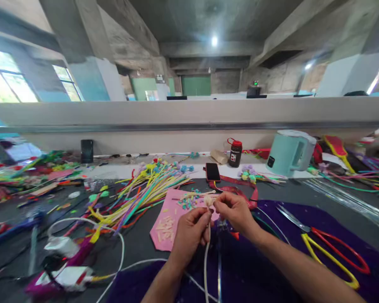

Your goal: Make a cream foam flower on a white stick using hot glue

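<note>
A cream-coloured fuzzy pipe-cleaner flower [209, 201] is held up between my two hands at the centre. My left hand [191, 231] pinches it just below the head, and a pale stem [206, 269] hangs down from those fingers. My right hand [235, 212] is closed at the flower's right side, its thumb and index fingertips on the fuzzy loops. Beneath and behind the hands lies a pink card [164, 223] with cream raised lettering and small teal and purple pieces [191, 200] on it. The fingers partly hide the flower's base.
Large scissors [312, 231] with red and yellow handles lie at right on dark purple cloth [318, 214]. A bundle of coloured pipe cleaners [145, 189] spreads left. Behind are a phone [212, 172], a dark bottle [235, 153] and a mint kettle [287, 153]. A power strip [65, 269] with white cables sits front left.
</note>
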A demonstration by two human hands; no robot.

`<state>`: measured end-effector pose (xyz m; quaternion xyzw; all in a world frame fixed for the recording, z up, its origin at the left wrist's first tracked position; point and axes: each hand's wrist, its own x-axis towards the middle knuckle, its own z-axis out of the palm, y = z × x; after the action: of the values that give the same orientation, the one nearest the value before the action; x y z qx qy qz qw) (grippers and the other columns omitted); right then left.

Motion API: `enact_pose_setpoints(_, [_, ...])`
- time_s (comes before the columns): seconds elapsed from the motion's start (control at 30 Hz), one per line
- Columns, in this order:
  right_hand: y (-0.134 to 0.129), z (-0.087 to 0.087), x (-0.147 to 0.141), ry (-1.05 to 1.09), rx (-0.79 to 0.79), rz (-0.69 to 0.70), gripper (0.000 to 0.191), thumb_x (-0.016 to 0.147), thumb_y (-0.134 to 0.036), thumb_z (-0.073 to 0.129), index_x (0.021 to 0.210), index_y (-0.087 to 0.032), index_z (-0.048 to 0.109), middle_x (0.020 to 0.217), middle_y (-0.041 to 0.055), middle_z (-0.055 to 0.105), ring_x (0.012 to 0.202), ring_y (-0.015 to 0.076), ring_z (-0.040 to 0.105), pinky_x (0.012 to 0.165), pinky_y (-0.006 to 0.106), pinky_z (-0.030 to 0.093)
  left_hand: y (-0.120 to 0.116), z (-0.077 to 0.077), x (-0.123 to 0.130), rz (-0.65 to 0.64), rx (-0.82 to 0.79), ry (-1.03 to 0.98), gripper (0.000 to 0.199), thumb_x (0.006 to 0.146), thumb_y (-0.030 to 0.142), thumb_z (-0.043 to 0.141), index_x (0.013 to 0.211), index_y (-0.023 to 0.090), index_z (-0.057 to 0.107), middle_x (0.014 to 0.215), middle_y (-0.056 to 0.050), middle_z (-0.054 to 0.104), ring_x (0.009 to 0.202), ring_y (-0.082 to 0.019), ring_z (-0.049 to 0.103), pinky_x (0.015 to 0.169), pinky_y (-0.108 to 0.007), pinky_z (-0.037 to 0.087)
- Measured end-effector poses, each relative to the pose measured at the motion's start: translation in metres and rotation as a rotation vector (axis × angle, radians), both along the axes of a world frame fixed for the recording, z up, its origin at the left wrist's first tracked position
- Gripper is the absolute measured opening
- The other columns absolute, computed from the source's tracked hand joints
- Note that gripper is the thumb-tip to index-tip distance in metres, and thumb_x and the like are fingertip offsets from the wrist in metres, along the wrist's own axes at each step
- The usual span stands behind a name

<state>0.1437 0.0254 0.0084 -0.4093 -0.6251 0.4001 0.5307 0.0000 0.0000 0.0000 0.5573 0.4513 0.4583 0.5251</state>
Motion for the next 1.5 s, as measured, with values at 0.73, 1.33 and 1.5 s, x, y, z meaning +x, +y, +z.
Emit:
enact_pose_setpoints(0.73, [0.007, -0.006, -0.002, -0.023, -0.064, -0.002, 0.013, 0.069, -0.019, 0.054, 0.057, -0.016, 0.052, 0.046, -0.0055, 0.049, 0.038, 0.0063, 0.045, 0.04, 0.017, 0.033, 0.006, -0.006, 0.0, -0.041, -0.136, -0.125, 0.033, 0.075, 0.044, 0.058, 0.059, 0.014, 0.055, 0.031, 0.004, 0.044, 0.027, -0.005, 0.036, 0.032, -0.016, 0.023])
enact_pose_setpoints(1.33, [0.008, -0.017, -0.004, -0.085, 0.032, -0.039, 0.014, 0.072, -0.018, 0.051, 0.057, -0.016, 0.051, 0.052, -0.0031, 0.055, 0.042, 0.0069, 0.045, 0.041, 0.018, 0.035, 0.008, -0.01, -0.001, -0.048, -0.11, -0.106, 0.033, 0.073, 0.045, 0.059, 0.062, 0.014, 0.055, 0.039, 0.005, 0.043, 0.028, -0.002, 0.029, 0.031, -0.016, 0.017])
enact_pose_setpoints(1.5, [0.007, -0.016, -0.004, -0.098, 0.048, -0.052, 0.014, 0.071, -0.017, 0.051, 0.057, -0.017, 0.05, 0.053, -0.0028, 0.055, 0.043, 0.007, 0.045, 0.041, 0.018, 0.036, 0.008, -0.01, -0.002, -0.033, -0.133, -0.082, 0.034, 0.072, 0.046, 0.06, 0.068, 0.012, 0.059, 0.044, 0.004, 0.048, 0.029, -0.002, 0.03, 0.032, -0.016, 0.019])
